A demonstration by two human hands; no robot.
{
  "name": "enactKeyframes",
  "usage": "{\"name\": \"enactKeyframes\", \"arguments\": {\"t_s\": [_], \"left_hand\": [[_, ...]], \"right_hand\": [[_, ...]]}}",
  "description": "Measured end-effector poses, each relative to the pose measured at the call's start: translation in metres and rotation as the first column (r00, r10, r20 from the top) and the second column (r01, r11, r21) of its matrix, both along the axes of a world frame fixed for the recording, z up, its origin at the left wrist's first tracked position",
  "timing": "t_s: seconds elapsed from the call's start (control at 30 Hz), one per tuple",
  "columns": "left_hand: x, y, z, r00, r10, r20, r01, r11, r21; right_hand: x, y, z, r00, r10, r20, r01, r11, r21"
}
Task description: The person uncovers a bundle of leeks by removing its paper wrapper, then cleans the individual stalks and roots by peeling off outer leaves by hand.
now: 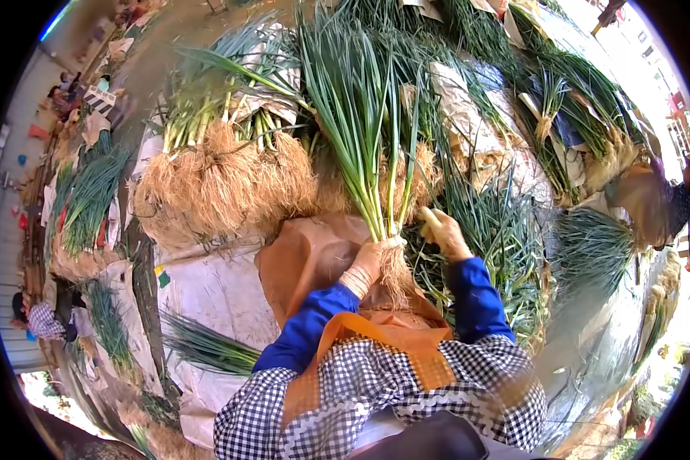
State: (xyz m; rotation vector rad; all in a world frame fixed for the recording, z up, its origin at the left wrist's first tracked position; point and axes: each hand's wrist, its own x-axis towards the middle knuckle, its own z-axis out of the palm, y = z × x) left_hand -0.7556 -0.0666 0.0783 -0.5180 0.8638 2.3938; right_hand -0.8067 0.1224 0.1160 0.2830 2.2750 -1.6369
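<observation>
My left hand [369, 262] is closed round the base of a bunch of leek-like green stalks [372, 184]. Its long leaves point away from me, and pale stringy roots [395, 280] hang below my grip. Just right of the stalks, my right hand [446, 234] has its fingers curled together; whether they hold anything is too small to tell. Beneath that hand lies a loose heap of green leaves [487, 253]. An orange-brown apron or sheet [310, 257] covers my lap under the bunch.
Beyond my left hand lies a large row of rooted stalks [222, 176]. A white sheet [207, 284] at left carries a small leafy bundle [211, 345]. More bundles [548, 115] lie at the upper right. Another person in a checked top [46, 320] is at the far left.
</observation>
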Motion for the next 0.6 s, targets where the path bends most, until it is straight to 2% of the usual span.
{"name": "enactKeyframes", "arguments": {"t_s": [0.03,0.07,0.1,0.13,0.17,0.2,0.23,0.27,0.3,0.33,0.37,0.4,0.43,0.47,0.5,0.53,0.57,0.6], "left_hand": [[-0.001,-0.001,0.000,1.000,0.002,-0.011,-0.002,1.000,-0.006],[0.001,-0.001,0.000,1.000,0.004,-0.011,-0.004,1.000,0.002],[0.004,-0.002,-0.001,1.000,0.008,-0.006,-0.007,1.000,0.011],[0.006,-0.003,-0.001,1.000,0.009,-0.004,-0.009,1.000,0.020],[0.007,-0.004,0.005,1.000,0.012,-0.007,-0.012,1.000,0.016],[0.010,-0.005,0.012,1.000,0.025,-0.014,-0.025,0.999,-0.031],[0.009,-0.007,0.018,0.999,0.037,-0.023,-0.038,0.996,-0.078],[0.010,-0.006,0.019,0.999,0.016,-0.048,-0.021,0.995,-0.101],[0.011,-0.004,0.019,0.999,0.015,-0.040,-0.019,0.995,-0.101],[0.012,-0.001,0.020,0.997,-0.009,-0.073,0.000,0.992,-0.123],[0.015,0.002,0.019,0.994,-0.033,-0.105,0.018,0.989,-0.144],[0.016,0.003,0.017,0.997,-0.004,-0.071,0.002,0.999,-0.035],[0.016,0.005,0.016,0.997,-0.008,-0.070,0.005,0.999,-0.036],[0.017,0.006,0.013,0.998,0.042,-0.045,-0.041,0.999,0.031],[0.016,0.008,0.014,0.995,0.094,-0.020,-0.092,0.991,0.097],[0.016,0.011,0.016,0.989,0.140,-0.048,-0.139,0.990,0.017],[0.016,0.011,0.015,0.988,0.149,-0.045,-0.148,0.989,0.019],[0.016,0.011,0.013,0.987,0.159,-0.012,-0.158,0.987,0.041]], "right_hand": [[-0.016,-0.019,-0.001,1.000,0.013,0.018,-0.013,1.000,0.016],[-0.031,-0.030,-0.022,0.992,0.040,-0.120,-0.028,0.995,0.100],[-0.037,-0.041,-0.005,0.991,0.108,-0.081,-0.097,0.987,0.129],[-0.047,-0.041,-0.020,0.995,0.102,0.003,-0.101,0.984,-0.145],[-0.050,-0.048,-0.015,0.989,0.120,0.087,-0.075,0.912,-0.404],[-0.047,-0.056,-0.012,0.999,0.030,-0.025,-0.036,0.942,-0.333],[-0.042,-0.055,-0.005,0.999,0.025,-0.036,-0.023,0.999,0.039],[-0.036,-0.055,-0.006,0.940,0.215,-0.266,-0.063,0.873,0.484],[-0.030,-0.055,-0.007,0.808,0.465,-0.360,0.037,0.571,0.820],[-0.029,-0.054,-0.007,0.864,0.387,-0.323,0.013,0.623,0.782],[-0.028,-0.049,-0.010,0.866,0.304,-0.396,-0.039,0.832,0.554],[-0.034,-0.046,-0.017,0.943,0.159,-0.293,-0.124,0.983,0.136],[-0.038,-0.045,-0.023,0.989,0.074,-0.130,-0.112,0.942,-0.315],[-0.035,-0.044,-0.022,0.997,0.060,-0.057,-0.079,0.888,-0.454],[-0.033,-0.044,-0.032,0.996,0.062,-0.059,-0.082,0.887,-0.453],[-0.031,-0.045,-0.046,0.915,0.063,-0.399,-0.112,0.989,-0.101],[-0.025,-0.047,-0.049,0.725,0.176,-0.666,-0.008,0.969,0.248],[-0.020,-0.045,-0.048,0.800,0.336,-0.498,0.037,0.800,0.599]]}}
